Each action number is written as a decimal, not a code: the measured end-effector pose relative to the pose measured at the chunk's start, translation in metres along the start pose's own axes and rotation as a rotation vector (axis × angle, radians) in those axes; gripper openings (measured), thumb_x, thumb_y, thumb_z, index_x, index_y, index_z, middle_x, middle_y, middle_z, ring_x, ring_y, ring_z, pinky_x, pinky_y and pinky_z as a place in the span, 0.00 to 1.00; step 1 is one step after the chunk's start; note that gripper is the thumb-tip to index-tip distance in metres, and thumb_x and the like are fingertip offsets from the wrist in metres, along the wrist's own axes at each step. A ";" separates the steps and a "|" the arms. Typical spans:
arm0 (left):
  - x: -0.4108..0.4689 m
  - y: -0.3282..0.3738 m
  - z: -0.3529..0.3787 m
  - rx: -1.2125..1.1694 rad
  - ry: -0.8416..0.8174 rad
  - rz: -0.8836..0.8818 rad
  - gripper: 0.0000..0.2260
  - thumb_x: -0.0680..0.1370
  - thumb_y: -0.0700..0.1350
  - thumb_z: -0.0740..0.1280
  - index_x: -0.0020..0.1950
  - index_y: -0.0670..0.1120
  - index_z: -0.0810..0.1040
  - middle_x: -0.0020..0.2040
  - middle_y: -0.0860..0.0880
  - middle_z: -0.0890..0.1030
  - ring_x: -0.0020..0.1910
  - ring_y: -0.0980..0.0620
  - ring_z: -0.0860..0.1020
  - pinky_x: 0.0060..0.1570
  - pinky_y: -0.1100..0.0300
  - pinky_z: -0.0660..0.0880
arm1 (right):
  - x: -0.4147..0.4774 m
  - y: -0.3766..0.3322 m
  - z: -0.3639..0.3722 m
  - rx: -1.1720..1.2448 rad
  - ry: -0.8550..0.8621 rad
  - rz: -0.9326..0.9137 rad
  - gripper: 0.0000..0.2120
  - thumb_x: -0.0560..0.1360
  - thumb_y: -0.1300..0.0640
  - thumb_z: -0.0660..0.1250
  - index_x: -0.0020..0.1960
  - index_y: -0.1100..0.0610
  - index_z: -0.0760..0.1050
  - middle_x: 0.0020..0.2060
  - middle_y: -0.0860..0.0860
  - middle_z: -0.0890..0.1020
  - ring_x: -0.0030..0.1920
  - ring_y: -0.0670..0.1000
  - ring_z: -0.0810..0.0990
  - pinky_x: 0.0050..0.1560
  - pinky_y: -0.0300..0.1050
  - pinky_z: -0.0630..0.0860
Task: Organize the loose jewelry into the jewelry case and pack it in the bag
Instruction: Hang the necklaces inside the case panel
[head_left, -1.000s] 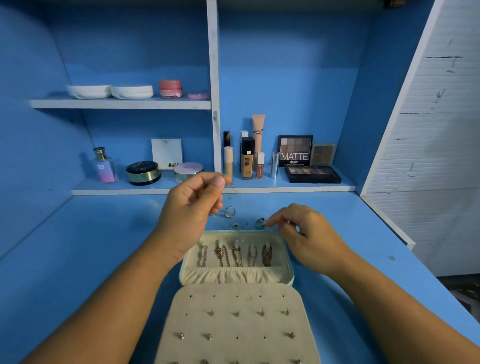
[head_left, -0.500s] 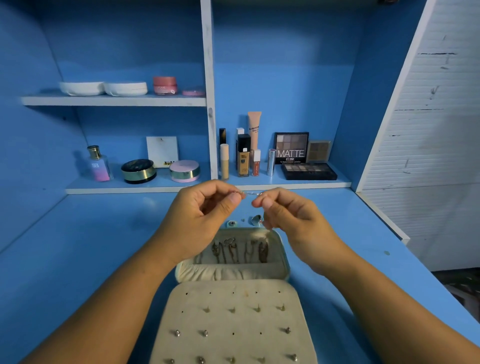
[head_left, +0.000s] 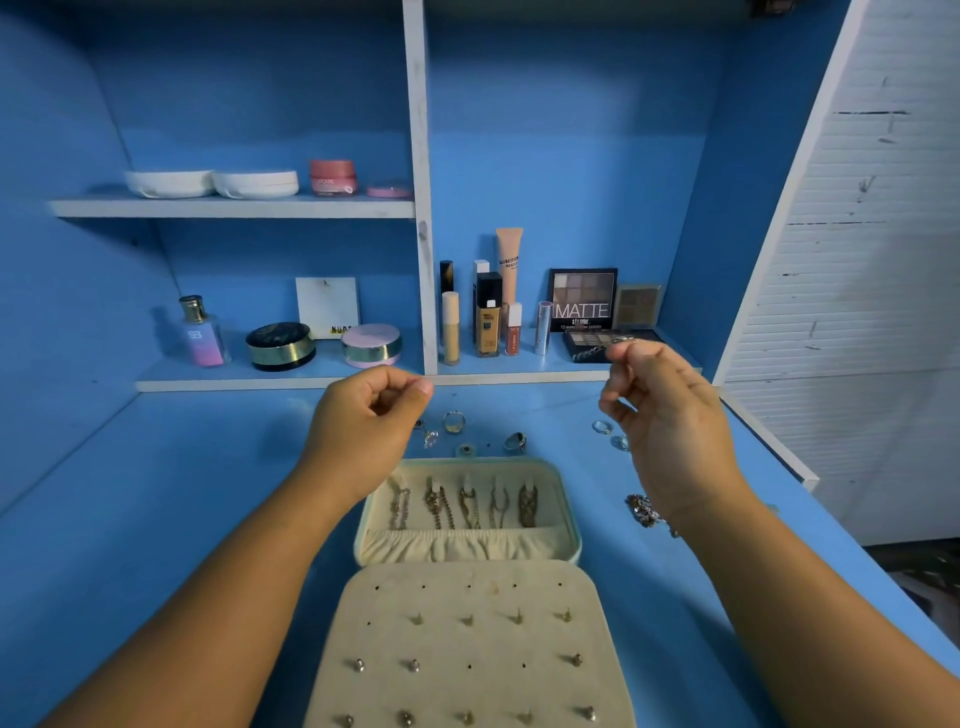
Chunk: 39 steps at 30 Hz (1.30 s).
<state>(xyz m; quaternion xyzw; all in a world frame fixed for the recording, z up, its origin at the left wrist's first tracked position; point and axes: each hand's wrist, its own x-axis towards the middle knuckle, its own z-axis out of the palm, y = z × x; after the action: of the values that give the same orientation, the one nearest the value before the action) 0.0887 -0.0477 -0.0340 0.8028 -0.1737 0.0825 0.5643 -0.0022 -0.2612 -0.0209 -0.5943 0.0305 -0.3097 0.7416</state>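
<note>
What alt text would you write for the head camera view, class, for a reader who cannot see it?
Two bare hands, left hand and right hand, are raised apart over an open cream jewelry case on a blue desk. Loose rings lie behind the case.

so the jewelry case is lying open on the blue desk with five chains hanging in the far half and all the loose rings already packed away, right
Not quite. The head view shows the jewelry case open on the blue desk with five chains in the far half, but the rings are not packed: several loose rings lie on the desk just beyond the case, with more near the right hand.
</note>
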 end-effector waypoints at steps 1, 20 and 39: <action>-0.001 -0.001 -0.001 0.043 -0.035 -0.010 0.03 0.77 0.48 0.70 0.43 0.52 0.81 0.33 0.47 0.76 0.32 0.58 0.73 0.38 0.61 0.72 | -0.002 0.000 0.002 -0.055 -0.032 -0.015 0.14 0.80 0.58 0.58 0.40 0.53 0.78 0.31 0.49 0.74 0.38 0.47 0.72 0.45 0.43 0.71; -0.031 0.015 0.028 -0.070 -0.701 0.108 0.10 0.75 0.60 0.69 0.54 0.62 0.79 0.50 0.60 0.83 0.55 0.59 0.80 0.62 0.51 0.73 | -0.018 -0.006 0.019 -0.247 -0.360 -0.161 0.06 0.73 0.49 0.67 0.44 0.48 0.82 0.48 0.50 0.80 0.51 0.45 0.79 0.50 0.36 0.76; -0.011 0.024 0.002 -0.269 -0.214 0.014 0.08 0.81 0.45 0.62 0.48 0.51 0.81 0.38 0.56 0.81 0.39 0.67 0.79 0.40 0.77 0.71 | 0.007 0.007 -0.005 -0.514 0.241 0.181 0.12 0.77 0.54 0.63 0.49 0.64 0.76 0.35 0.55 0.71 0.32 0.50 0.66 0.29 0.41 0.64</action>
<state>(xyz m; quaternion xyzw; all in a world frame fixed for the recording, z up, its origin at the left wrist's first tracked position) 0.0695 -0.0548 -0.0168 0.7232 -0.2476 -0.0234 0.6443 0.0046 -0.2685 -0.0261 -0.7165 0.2486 -0.2925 0.5825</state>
